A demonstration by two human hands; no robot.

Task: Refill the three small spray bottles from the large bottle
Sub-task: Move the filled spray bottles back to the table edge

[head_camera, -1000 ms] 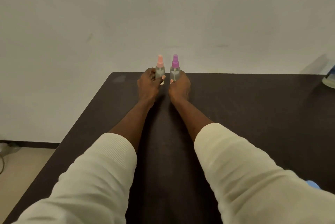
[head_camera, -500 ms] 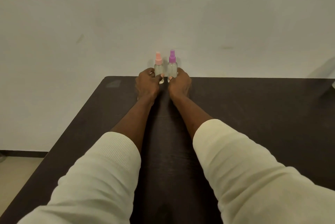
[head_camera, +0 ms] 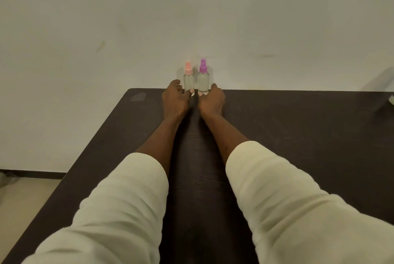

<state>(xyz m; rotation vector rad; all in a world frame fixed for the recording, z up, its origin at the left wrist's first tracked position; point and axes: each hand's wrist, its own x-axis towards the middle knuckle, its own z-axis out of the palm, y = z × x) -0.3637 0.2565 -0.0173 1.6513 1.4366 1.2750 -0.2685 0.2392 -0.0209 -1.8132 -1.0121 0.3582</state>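
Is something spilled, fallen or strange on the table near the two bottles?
No spill shows. The pink-capped bottle and purple-capped bottle stand upright at the table's far edge. Only two small bottles are in view, not three.

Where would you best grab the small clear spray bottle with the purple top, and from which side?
Probably round its clear, round body, below the purple spray top. The small clear bottle with the purple top stands upright at the dark table's far edge, close beside the pink-topped bottle on its left. So come from the right, where the right hand already grips its base.
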